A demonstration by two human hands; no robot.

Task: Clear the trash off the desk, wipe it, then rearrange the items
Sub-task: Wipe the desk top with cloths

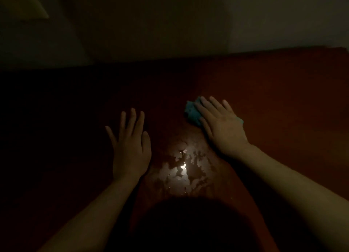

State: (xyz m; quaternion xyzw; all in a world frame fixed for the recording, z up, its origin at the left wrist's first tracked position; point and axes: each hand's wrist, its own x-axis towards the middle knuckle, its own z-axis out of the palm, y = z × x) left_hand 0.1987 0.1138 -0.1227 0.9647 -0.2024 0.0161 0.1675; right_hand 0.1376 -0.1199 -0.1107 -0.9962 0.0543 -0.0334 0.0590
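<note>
Blue cloth flat under right hand on desk.

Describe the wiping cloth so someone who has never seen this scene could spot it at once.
On the reddish-brown desk filling the dim frame, find the right hand lying flat, beyond the shiny wet patch. The cloth pokes out from under it. It is the only blue thing in view.
</note>
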